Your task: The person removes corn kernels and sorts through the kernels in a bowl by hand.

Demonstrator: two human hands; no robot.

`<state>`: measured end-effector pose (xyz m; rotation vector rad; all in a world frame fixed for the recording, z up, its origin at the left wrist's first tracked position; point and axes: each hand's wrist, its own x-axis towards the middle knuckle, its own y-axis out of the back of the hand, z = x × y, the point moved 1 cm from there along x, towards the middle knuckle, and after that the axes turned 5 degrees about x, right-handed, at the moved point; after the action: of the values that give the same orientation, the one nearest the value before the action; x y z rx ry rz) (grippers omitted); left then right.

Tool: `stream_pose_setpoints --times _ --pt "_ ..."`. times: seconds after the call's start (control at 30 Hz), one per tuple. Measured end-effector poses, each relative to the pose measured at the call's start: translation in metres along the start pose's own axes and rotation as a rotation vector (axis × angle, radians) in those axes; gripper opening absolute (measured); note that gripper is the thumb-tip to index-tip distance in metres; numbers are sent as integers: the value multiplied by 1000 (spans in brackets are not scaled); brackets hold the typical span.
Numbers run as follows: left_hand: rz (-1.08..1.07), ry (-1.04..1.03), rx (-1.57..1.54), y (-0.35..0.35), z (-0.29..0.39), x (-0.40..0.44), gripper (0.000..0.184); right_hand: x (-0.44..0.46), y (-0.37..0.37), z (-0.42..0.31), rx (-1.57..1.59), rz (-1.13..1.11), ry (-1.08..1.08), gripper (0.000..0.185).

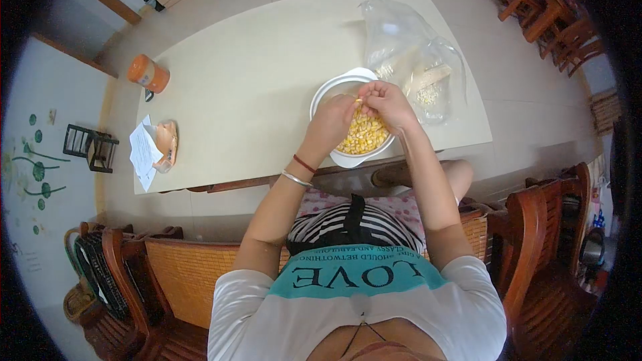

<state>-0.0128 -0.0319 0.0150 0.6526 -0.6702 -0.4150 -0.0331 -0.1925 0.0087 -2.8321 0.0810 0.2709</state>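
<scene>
Over a white two-handled bowl (322, 93) full of yellow corn kernels (364, 135), my hands meet with their fingertips close together. My left hand (332, 119), with a red band and a silver bangle at its wrist, is closed in a pinch. My right hand (389, 105) pinches from the other side. A small yellow bit that looks like a corn kernel (359, 101) shows between the fingertips; the fingers partly hide it. Behind the bowl lies a clear plastic bag (394, 27) with a bare corn cob (431, 77) and pale bits on it.
The pale table (254, 80) carries an orange canister (148, 73) at its far left. Nearer the left edge are white papers (144, 150) and an opened orange packet (166, 144). Wooden chairs (548, 10) stand at the back right. I sit on a wooden bench (194, 264).
</scene>
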Motion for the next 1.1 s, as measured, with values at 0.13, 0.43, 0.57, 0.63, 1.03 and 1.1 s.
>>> stream_pose_setpoints --times 0.13,0.43,0.57,0.63,1.03,1.1 --pt "-61 54 -41 3 1 1 20 0 0 0 39 -23 1 9" --pt "-14 20 10 3 0 0 17 -2 0 2 43 -56 43 8" --pt "-22 2 58 2 1 0 17 -2 2 3 -12 -65 52 8" --pt "-38 3 108 0 0 -1 17 -1 3 3 -40 -62 48 9" --pt "-49 36 114 -1 2 -2 17 -2 -1 3 -69 9 67 9" --pt "-56 41 108 0 1 -2 16 -3 -1 2 -61 8 74 9"
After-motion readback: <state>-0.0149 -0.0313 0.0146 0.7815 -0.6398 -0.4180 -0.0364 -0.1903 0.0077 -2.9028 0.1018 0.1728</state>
